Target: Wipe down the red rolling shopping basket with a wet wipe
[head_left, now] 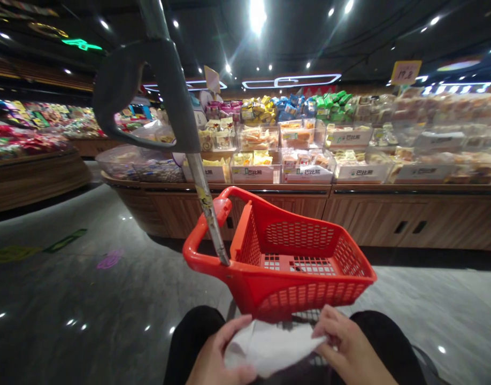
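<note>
Low in the view, a white piece of soft material [271,347], perhaps paper tissue or cloth, stretches between my hands above my lap. My left hand [225,353] has its thumb and fingers closed around the left end of it. With pinched fingertips, my right hand [337,342] grips the right end. Just beyond both hands stands a red plastic shopping cart [305,283], its basket bare inside apart from the grid floor. The cart's metal pole [207,206] rises on the left to a dark grey looped handle [183,101].
Behind the cart runs a wooden display counter [301,206] with clear bins of packaged snacks [257,160]. A yellow price sign [406,72] stands at upper right. Another curved display [37,168] is at left. Shiny grey floor [121,310] lies between them.
</note>
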A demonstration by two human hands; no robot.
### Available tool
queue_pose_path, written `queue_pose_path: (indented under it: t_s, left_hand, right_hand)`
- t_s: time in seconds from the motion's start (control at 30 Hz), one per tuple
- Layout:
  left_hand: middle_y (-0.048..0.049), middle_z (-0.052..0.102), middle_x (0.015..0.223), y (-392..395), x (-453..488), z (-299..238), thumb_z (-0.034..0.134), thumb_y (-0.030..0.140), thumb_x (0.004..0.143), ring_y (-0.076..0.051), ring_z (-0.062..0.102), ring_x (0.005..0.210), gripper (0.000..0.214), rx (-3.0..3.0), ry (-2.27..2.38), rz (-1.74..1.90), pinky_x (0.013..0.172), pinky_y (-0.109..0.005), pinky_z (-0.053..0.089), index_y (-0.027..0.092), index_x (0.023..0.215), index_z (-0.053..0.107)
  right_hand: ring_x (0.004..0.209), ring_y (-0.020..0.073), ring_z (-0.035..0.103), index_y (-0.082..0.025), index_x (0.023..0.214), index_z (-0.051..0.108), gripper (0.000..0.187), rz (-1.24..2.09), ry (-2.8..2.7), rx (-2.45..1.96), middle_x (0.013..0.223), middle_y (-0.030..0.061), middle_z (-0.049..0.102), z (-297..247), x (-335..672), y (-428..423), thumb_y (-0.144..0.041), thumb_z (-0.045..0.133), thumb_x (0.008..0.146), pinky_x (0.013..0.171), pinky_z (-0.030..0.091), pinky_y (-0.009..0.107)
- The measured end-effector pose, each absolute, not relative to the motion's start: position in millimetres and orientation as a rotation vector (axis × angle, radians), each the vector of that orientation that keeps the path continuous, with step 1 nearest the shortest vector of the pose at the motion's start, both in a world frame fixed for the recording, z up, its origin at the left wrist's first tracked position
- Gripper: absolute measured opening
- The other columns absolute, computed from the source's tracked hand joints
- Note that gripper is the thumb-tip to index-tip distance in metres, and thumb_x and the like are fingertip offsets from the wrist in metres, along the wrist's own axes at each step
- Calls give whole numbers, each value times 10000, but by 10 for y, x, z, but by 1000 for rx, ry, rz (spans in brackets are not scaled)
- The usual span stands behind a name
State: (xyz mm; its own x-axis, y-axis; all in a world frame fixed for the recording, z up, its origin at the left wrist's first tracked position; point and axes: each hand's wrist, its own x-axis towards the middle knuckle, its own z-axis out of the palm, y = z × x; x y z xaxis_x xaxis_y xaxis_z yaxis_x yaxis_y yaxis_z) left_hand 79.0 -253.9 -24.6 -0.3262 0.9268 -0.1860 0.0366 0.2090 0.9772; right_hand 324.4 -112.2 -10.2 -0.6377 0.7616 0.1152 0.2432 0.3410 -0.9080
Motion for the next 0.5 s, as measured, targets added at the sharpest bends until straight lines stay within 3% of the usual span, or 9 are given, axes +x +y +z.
queue_pose_path:
  t_s: [0.1,0.17,0.23,0.33,0.43,0.5]
  left_hand:
    - [-29,585,991,-2556,828,-251,804,270,453,-182,588,814,824,1053,1608,1162,752,-294,486,256,1234,543]
    - [-41,563,1023,-2536,904,-258,797,290,479,-185,576,858,531,1186,1603,1083,769,-282,467,240,994,682]
    - [-43,570,997,-2478,973,-293,777,317,521,-188,561,884,200,1300,1619,1006,780,-267,443,200,658,692]
    - [-22,567,725,-2336,1037,-387,689,437,636,-149,519,705,349,1184,1704,1101,672,-246,414,164,451,576]
    - [15,422,488,-2211,1099,-437,572,625,682,-103,379,503,529,964,1699,1198,514,-245,348,147,457,545]
    - [11,463,501,-2188,1161,-401,526,690,682,-103,396,492,564,878,1613,1269,505,-247,360,144,554,590]
  right_hand:
    - [931,238,557,-189,608,575,115,1319,-2044,-778,959,62,605,17,3238,-1134,-131,642,682,814,417,319]
    - [923,235,574,-187,647,534,107,1532,-1951,-689,957,72,630,88,3183,-1134,-154,607,718,801,431,319]
    - [806,215,601,-186,693,525,88,1665,-1898,-666,855,68,654,122,3102,-1134,-204,569,766,702,457,296]
    - [749,204,625,-179,752,549,66,1435,-1988,-817,799,62,675,76,2951,-1169,-223,553,801,673,473,280]
    - [812,209,659,-188,813,561,53,982,-2133,-711,902,81,701,-53,2774,-1272,-237,546,825,722,505,272]
    - [938,241,657,-192,934,575,142,711,-2199,-387,1047,105,690,-127,2655,-1355,-273,569,817,798,519,292]
